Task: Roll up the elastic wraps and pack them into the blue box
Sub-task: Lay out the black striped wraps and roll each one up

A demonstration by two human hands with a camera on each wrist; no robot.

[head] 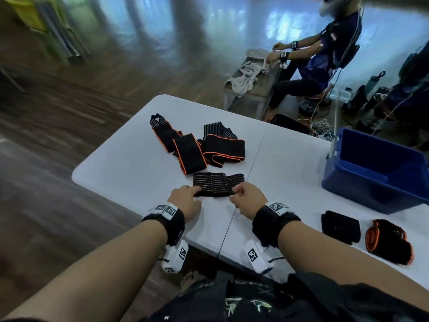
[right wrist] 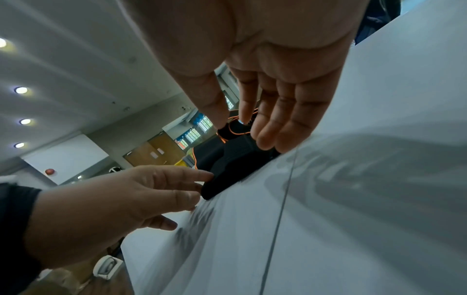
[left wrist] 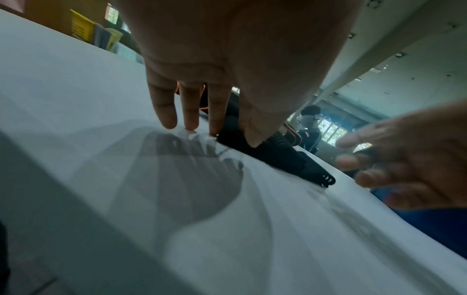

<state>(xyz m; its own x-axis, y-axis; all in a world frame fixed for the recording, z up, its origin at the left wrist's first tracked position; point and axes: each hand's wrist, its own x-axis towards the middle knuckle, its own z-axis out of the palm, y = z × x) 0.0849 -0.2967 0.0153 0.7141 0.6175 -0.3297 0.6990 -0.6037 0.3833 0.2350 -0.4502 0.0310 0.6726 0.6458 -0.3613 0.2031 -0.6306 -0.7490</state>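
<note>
A black striped elastic wrap [head: 218,184] [left wrist: 283,157] [right wrist: 232,165] lies flat, folded in layers, near the front of the white table [head: 130,163]. My left hand [head: 185,198] [left wrist: 217,119] [right wrist: 126,199] pinches its left end, index finger on top, thumb at the near edge, the other fingertips on the table. My right hand [head: 246,196] [right wrist: 265,111] [left wrist: 417,155] pinches the near right corner between thumb and index finger. The blue box [head: 362,194] stands on the table's right side, and what I can see of its inside holds nothing.
A pile of unrolled black wraps with orange edges [head: 197,145] lies just behind the striped one. Two rolled wraps [head: 341,226] [head: 390,242] sit at the front right, below the box. Another person [head: 325,54] sits at a bench with towels [head: 250,73] beyond the table.
</note>
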